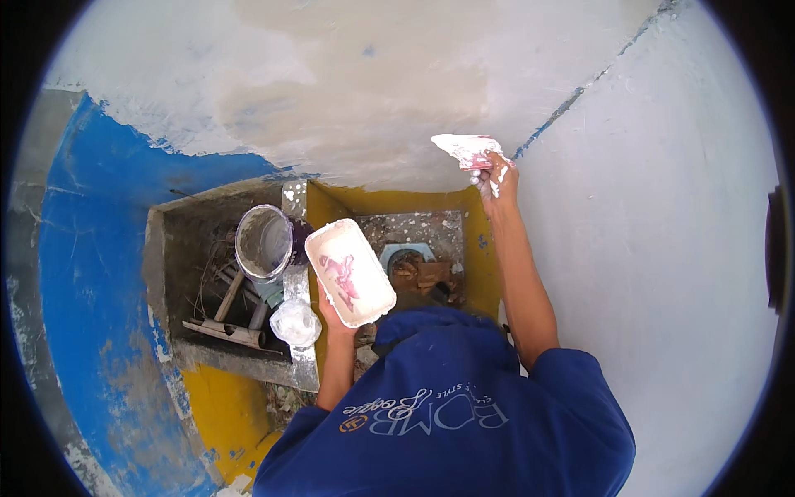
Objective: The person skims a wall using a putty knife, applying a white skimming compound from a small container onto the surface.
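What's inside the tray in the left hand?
Inside the tray, whitish paste coats the surface, with pink patches showing near the middle. Whatever lies under the paste is covered.

The wall [364,91] is coated in white and beige, bordered at left by scuffed blue paint [91,190]; the floor [447,232] is spattered with white.

The right forearm [523,265] stretched forward, the white-smeared right hand [498,178] curled in, while the partly hidden left hand [333,318] sat nearer the torso [447,373].
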The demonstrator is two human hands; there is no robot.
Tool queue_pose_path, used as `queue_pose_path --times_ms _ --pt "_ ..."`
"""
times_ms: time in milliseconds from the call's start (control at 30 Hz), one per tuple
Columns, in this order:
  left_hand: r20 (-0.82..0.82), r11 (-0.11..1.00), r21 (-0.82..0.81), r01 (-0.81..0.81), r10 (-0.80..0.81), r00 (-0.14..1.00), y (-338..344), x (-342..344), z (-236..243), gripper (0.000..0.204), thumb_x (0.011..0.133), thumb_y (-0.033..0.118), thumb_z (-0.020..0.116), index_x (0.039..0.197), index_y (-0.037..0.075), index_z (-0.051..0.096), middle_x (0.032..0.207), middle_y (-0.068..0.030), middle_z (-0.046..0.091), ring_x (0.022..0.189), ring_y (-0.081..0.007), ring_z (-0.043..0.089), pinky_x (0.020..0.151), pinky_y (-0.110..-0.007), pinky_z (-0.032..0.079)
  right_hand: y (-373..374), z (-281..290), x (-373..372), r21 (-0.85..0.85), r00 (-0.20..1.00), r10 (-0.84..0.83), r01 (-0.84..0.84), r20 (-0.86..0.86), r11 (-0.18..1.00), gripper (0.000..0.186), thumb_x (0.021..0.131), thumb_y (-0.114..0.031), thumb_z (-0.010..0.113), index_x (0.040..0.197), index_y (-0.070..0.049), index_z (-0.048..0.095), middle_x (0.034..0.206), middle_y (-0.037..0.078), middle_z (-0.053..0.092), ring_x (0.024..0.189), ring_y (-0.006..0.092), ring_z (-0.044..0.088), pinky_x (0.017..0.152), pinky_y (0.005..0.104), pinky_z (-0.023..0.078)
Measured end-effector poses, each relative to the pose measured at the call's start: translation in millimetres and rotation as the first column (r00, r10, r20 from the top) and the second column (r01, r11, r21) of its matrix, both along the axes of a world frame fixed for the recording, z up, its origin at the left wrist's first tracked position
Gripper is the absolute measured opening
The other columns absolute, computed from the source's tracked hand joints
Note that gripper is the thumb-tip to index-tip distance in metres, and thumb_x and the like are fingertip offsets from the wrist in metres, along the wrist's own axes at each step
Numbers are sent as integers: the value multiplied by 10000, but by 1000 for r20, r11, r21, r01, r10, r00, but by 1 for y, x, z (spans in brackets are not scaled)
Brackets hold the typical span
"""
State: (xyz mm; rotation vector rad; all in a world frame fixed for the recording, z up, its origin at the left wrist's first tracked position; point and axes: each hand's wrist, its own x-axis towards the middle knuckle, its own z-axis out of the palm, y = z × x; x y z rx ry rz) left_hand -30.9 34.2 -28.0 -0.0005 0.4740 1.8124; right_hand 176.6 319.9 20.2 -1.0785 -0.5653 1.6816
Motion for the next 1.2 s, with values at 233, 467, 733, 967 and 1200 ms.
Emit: queue_pose_path --times_ms 233,467,733,967,1200 --pt "9 996 -31 -86 86 996 5 -16 4 543 942 405 431 1425 179 332 1426 -129 391 1282 -343 412 1025 -567 373 63 66 -39 -25 989 -120 122 89 992 156 858 -103 540 925 36 565 776 133 612 645 212 626 538 339 535" --pt "-2 986 -87 -139 139 990 10 -19 -3 540 938 410 429 1418 179 344 1414 -123 408 1269 -329 430 1020 -561 381 13 60 -9 38 965 -204 201 163 979 136 855 -122 581 894 8 593 691 82 610 579 181 626 486 298 527" --pt "-7 988 -93 -126 126 992 9 -18 4 524 940 385 438 1414 180 350 1392 -108 429 1264 -315 437 1018 -554 386 22 -46 -37 1 955 -120 125 272 992 117 830 -86 649 752 -40 575 569 -37 429 465 83 411 427 258 382" --pt "-36 980 -120 -157 154 987 8 -17 6 588 948 467 392 1421 120 348 1396 -113 443 1250 -325 458 1035 -529 375 33 -13 -47 137 980 -117 95 162 986 126 838 -77 633 831 45 599 681 61 569 531 136 532 476 276 459" --pt "-70 987 -92 -133 127 989 12 -15 5 576 955 459 386 1417 118 351 1396 -118 442 1253 -322 453 1035 -517 379 20 67 -63 193 991 -120 106 61 975 189 844 -72 614 926 97 586 782 140 625 643 209 634 535 311 534"
